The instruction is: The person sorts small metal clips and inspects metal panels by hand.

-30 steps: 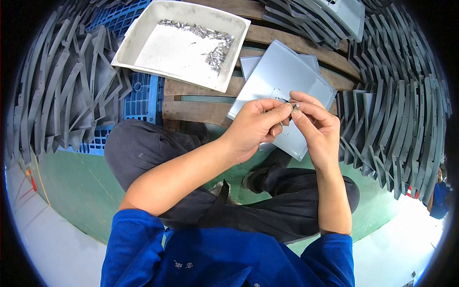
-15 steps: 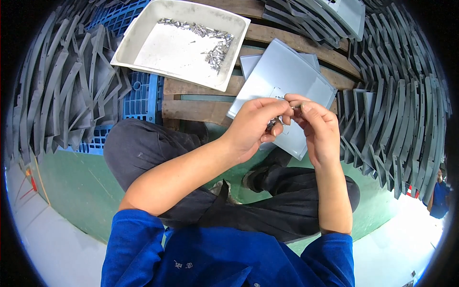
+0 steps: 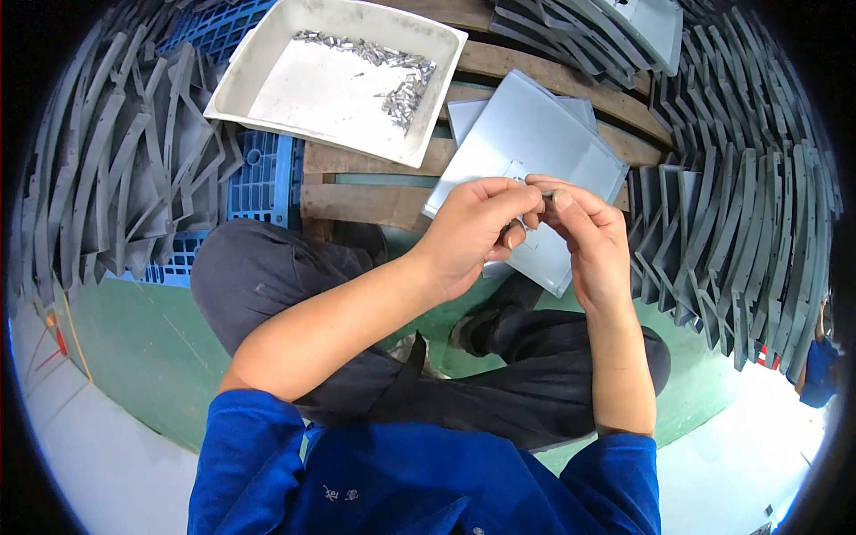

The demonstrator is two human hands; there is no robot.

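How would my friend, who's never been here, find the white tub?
Start at the big wooden pallet in the view's upper half. Toward its left, beyond the left hand, sits the white tub. Unlike the stacked grey panels nearby, it's a deep box with small shiny metal pieces scattered inside.

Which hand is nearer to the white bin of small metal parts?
Left. In the picture, the left hand is below and right of the white bin; the right hand is farther right, beyond the left one.

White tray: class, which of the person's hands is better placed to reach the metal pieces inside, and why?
Probably the left hand: it is nearer the white tray and its metal pieces, with the right hand farther away. Both seem to pinch a small part.
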